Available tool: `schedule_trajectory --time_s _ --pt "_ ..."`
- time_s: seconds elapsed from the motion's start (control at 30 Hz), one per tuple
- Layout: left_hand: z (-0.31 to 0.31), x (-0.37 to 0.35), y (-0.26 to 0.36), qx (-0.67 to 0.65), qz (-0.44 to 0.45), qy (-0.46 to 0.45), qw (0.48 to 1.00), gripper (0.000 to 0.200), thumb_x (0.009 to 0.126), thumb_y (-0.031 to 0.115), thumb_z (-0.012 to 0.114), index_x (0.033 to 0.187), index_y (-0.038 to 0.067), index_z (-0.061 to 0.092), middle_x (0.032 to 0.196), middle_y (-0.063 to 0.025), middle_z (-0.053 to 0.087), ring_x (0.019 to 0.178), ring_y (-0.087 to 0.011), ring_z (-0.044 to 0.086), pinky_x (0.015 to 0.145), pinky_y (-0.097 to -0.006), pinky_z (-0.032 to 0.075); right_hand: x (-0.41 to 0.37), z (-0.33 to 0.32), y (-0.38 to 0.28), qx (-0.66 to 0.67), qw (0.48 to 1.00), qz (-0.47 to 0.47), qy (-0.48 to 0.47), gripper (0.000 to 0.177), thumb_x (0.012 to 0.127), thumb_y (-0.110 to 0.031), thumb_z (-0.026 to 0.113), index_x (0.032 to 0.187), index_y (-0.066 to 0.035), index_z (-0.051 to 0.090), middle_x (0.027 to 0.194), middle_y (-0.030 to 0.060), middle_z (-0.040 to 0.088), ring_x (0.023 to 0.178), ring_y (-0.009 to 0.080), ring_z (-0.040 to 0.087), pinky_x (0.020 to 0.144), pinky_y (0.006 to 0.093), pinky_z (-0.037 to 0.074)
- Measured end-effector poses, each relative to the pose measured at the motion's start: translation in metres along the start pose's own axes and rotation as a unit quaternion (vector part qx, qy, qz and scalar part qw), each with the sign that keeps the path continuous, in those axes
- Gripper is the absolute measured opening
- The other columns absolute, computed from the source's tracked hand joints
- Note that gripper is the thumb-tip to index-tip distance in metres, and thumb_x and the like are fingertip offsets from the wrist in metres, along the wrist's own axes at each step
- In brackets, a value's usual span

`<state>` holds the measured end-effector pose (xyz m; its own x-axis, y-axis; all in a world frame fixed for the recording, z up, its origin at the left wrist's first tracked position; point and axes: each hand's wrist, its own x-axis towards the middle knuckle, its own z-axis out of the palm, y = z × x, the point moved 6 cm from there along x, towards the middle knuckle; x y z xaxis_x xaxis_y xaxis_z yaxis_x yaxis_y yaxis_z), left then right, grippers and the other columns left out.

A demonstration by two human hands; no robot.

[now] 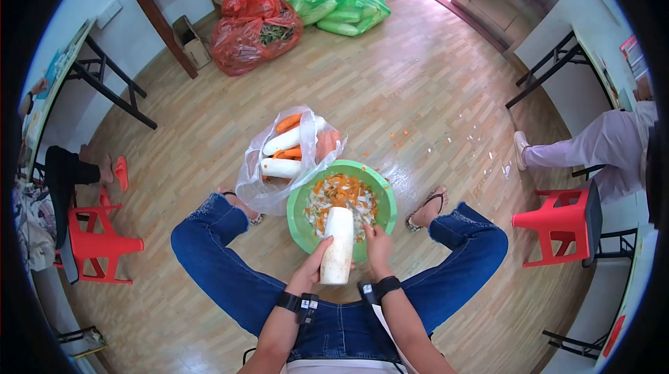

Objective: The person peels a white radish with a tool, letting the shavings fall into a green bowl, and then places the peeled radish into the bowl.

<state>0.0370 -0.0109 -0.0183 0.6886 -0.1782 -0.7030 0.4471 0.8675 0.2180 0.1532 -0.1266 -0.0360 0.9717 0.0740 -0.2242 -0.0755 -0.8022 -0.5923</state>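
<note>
My left hand (pixel 313 262) is wrapped round a thick white radish (pixel 337 245), held upright over the near side of a green basin (pixel 295 214). Orange and white vegetable bits (pixel 339 189) lie inside the basin. My right hand (pixel 378 248) is closed, just right of the radish. From its fingers a small greyish cutting tool (pixel 354 208) points toward the radish's far end; whether it is a knife or a peeler I cannot make out. Beyond the basin, a clear plastic bag (pixel 252 182) lies open with white radishes (pixel 282 168) and carrots (pixel 288 123) in it.
Red (pixel 244 50) and green bags (pixel 341 4) of vegetables stand at the back. Red stools (pixel 104 245) are on both sides; a seated person's leg (pixel 585 147) shows at right. Orange and white scraps (pixel 449 141) dot the floor right of the basin.
</note>
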Motion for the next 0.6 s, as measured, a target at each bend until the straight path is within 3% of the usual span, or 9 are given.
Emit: schedule_trajectory --time_s 0.03,0.1,0.27,0.33,0.47,0.53,0.6 --pt "0.001 -0.001 0.000 0.003 0.001 0.001 1.000 0.058 0.085 0.047 0.035 0.116 -0.002 0.041 0.089 -0.0229 0.058 0.076 -0.0328 0.061 0.067 -0.0413 0.052 0.002 -0.003 0.006 0.003 1.000 0.000 0.000 0.045 0.078 -0.047 0.051 0.063 -0.005 0.053 0.056 0.0138 0.054 0.053 0.0309 0.053 0.048 0.0410 0.038" --pt "0.012 -0.007 0.003 0.032 0.018 -0.093 0.995 0.058 0.085 0.046 0.035 0.116 -0.003 0.040 0.092 -0.0235 0.057 0.079 -0.0330 0.060 0.070 -0.0417 0.051 0.004 -0.002 0.010 -0.038 0.998 0.032 -0.037 0.048 0.080 -0.049 0.047 0.064 -0.005 0.055 0.058 0.0147 0.056 0.054 0.0322 0.054 0.048 0.0413 0.038" --pt "0.001 0.000 0.001 -0.013 0.011 -0.045 0.999 0.057 0.086 0.044 0.034 0.115 -0.004 0.041 0.093 -0.0236 0.057 0.080 -0.0324 0.060 0.069 -0.0393 0.051 -0.003 -0.020 -0.028 0.052 0.998 -0.031 -0.013 0.044 0.081 -0.045 0.049 0.064 -0.004 0.055 0.055 0.0141 0.053 0.051 0.0294 0.053 0.047 0.0381 0.037" --pt "0.001 -0.003 0.006 0.033 0.027 -0.041 0.998 0.054 0.086 0.043 0.035 0.114 -0.004 0.042 0.093 -0.0224 0.058 0.079 -0.0308 0.061 0.069 -0.0380 0.051 -0.006 -0.022 -0.030 0.149 0.988 -0.023 -0.036 0.039 0.081 -0.039 0.052 0.065 -0.004 0.054 0.053 0.0132 0.051 0.048 0.0274 0.051 0.046 0.0360 0.037" --pt "-0.004 0.005 0.002 0.058 0.037 -0.025 0.997 0.050 0.086 0.039 0.039 0.114 -0.002 0.042 0.095 -0.0204 0.058 0.080 -0.0286 0.061 0.070 -0.0372 0.051 -0.011 -0.028 -0.046 0.134 0.987 -0.078 -0.032 0.036 0.080 -0.035 0.055 0.065 -0.003 0.053 0.051 0.0127 0.049 0.046 0.0266 0.049 0.045 0.0354 0.036" --pt "-0.011 0.008 0.001 0.077 0.041 0.003 0.996 0.045 0.083 0.032 0.049 0.114 0.000 0.041 0.092 -0.0123 0.058 0.076 -0.0223 0.061 0.066 -0.0314 0.050 -0.013 -0.029 -0.050 0.115 0.989 -0.091 -0.030 0.036 0.080 -0.036 0.055 0.065 -0.003 0.053 0.052 0.0132 0.050 0.046 0.0268 0.050 0.045 0.0365 0.037" --pt "-0.013 0.007 0.001 0.078 0.045 0.005 0.996 0.046 0.082 0.031 0.050 0.115 0.000 0.040 0.095 -0.0113 0.057 0.079 -0.0208 0.060 0.069 -0.0308 0.049 -0.013 -0.029 -0.051 0.099 0.990 -0.093 -0.027 0.037 0.080 -0.037 0.055 0.065 -0.003 0.052 0.052 0.0133 0.050 0.047 0.0271 0.051 0.045 0.0368 0.037"
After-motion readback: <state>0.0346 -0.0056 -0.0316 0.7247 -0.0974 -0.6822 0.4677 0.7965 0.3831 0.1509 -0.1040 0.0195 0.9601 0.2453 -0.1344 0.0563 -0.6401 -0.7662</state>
